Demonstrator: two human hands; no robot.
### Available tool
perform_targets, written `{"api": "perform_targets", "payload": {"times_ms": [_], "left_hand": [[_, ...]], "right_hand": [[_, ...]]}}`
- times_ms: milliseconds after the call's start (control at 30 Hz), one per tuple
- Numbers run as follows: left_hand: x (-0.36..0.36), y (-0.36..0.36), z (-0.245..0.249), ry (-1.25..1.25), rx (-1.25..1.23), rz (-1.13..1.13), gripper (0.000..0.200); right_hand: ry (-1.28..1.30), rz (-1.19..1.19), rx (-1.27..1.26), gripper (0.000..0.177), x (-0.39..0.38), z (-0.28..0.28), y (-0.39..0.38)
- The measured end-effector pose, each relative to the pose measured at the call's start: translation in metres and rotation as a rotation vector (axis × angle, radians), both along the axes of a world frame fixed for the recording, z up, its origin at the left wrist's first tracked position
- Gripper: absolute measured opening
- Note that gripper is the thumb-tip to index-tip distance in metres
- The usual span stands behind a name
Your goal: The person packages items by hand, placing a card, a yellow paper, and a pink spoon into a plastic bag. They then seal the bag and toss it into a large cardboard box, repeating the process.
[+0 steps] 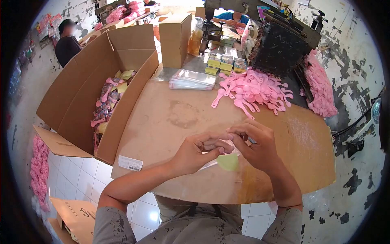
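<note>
My left hand and my right hand meet above the front of the table, fingertips close together. Both are closed in a pinch on a clear plastic bag, whose edge shows under my left fingers. A yellow-green card shows just below the hands, seemingly in the bag. A small bluish bit peeks out by my right palm; what it is I cannot make out. Beyond the hands lies a heap of pink plastic spoons.
A large open carton with packed spoons and cards stands at left. Clear bags and card stacks lie at the back, near a dark machine. A pink sack hangs right. Another person is at far left.
</note>
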State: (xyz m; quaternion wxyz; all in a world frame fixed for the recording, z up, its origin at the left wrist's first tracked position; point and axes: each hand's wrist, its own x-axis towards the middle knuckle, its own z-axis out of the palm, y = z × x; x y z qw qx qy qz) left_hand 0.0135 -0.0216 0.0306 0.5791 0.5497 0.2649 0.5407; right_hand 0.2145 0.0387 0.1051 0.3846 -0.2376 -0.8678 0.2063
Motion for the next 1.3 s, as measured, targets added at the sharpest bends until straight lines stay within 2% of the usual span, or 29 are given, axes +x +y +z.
{"api": "perform_targets", "payload": {"times_ms": [67, 167, 267, 367, 567, 667, 767, 967, 1167, 1267, 1300], "left_hand": [[-0.001, 0.001, 0.003, 0.014, -0.036, 0.019, 0.030], [-0.003, 0.005, 0.000, 0.090, -0.047, 0.075, 0.033], [0.001, 0.004, -0.004, -0.069, -0.049, 0.015, 0.034], [-0.003, 0.004, -0.001, 0.021, -0.069, 0.021, 0.034], [-0.002, 0.001, 0.000, 0.130, 0.049, 0.060, 0.033], [-0.001, 0.004, -0.004, 0.187, 0.029, 0.098, 0.038], [-0.001, 0.004, -0.003, 0.223, 0.107, 0.150, 0.041], [0.000, -0.001, -0.007, 0.419, 0.215, 0.275, 0.047], [-0.004, 0.000, -0.004, 0.671, 0.258, 0.276, 0.054], [-0.003, 0.000, -0.008, 0.637, 0.287, 0.217, 0.054], [-0.003, 0.000, -0.006, 0.630, 0.266, 0.189, 0.054]], "right_hand": [[-0.002, -0.012, 0.097, 0.013, -0.003, -0.004, 0.000], [0.006, -0.003, 0.046, 0.014, -0.001, -0.002, 0.002], [0.004, -0.016, 0.049, 0.014, -0.002, -0.004, 0.002], [0.034, -0.050, 0.032, 0.016, -0.001, -0.010, 0.005], [0.092, -0.091, -0.081, 0.020, 0.004, -0.006, 0.007], [0.042, -0.146, -0.004, 0.020, 0.002, -0.008, 0.007], [-0.060, -0.162, 0.453, 0.021, -0.002, -0.008, 0.005], [-0.242, -0.165, 0.712, 0.021, -0.010, -0.019, 0.005], [-0.444, -0.104, 0.786, 0.022, -0.014, -0.015, 0.011], [-0.485, -0.045, 0.570, 0.019, -0.009, -0.010, 0.026], [-0.424, -0.121, 0.559, 0.018, -0.004, -0.008, 0.034]]}}
